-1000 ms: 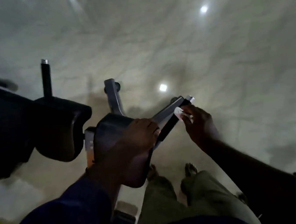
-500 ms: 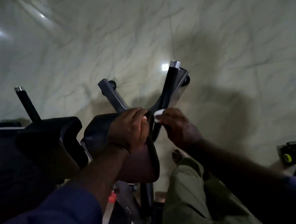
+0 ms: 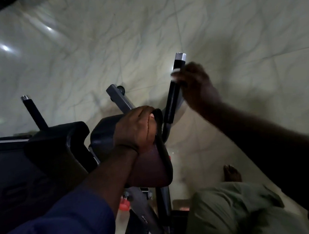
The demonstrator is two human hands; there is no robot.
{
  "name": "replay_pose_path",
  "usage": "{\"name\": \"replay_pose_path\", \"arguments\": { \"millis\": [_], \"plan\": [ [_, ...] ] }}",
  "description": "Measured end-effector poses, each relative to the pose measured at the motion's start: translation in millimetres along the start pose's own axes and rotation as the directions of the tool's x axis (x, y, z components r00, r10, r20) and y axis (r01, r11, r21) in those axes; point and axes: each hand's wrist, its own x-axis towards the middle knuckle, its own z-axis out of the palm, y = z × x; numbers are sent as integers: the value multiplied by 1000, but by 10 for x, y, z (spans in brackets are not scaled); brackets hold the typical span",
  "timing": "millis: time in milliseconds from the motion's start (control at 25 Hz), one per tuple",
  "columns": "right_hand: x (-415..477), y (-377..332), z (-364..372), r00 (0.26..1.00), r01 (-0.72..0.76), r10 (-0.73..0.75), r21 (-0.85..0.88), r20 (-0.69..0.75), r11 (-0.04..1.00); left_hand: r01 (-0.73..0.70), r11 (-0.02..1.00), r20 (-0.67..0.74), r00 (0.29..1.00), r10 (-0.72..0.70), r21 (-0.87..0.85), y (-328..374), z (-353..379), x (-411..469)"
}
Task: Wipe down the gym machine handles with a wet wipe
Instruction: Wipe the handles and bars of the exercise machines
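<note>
The right machine handle is a black grip with a silver end cap, pointing up and away. My right hand is wrapped around its upper part, blurred, with a white wet wipe showing at my fingertips against the grip. My left hand grasps the top edge of the dark padded armrest at the handle's base. A second black handle stands at the left, untouched.
A grey metal frame bar rises between the two handles. Another dark pad sits to the left. Below are frame struts with a red knob, my green trousers and a bare foot on pale marble floor.
My right hand with the wipe has slid from the handle's base up toward its silver end. My left hand has stayed on the pad. The view has shifted.
</note>
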Motion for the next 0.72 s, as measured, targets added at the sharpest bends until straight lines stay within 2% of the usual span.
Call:
{"name": "replay_pose_path", "arguments": {
  "millis": [120,200,280,360,440,520,560,640,720],
  "plan": [
    [-955,-258,225,971,167,-176,68,160,984,-25,999,-32,999,26,26,17,7,-10],
    [-1111,-257,259,955,183,-193,66,226,981,-30,999,-19,999,31,38,26,15,1],
    [-724,-136,169,948,248,-247,24,199,969,-24,999,-9,1000,24,31,19,16,-8],
    [-171,-29,23,960,276,-274,-33,60,961,0,1000,-3,1000,0,19,-3,17,-10],
    [381,60,-147,986,145,-153,-101,-74,984,17,1000,18,1000,-17,3,-19,26,13],
    [657,62,-238,995,-22,10,-115,-102,993,18,1000,20,1000,-18,-9,-9,17,13],
    [657,43,-232,990,-61,50,-80,-129,995,16,1000,9,1000,-16,-15,0,2,10],
    [416,-12,-166,978,-88,90,16,-191,996,8,1000,5,1000,-8,-17,10,-31,3],
    [-35,-63,-12,994,2,4,55,-106,998,0,1000,1,1000,0,-13,4,-36,-1]
  ]
}}
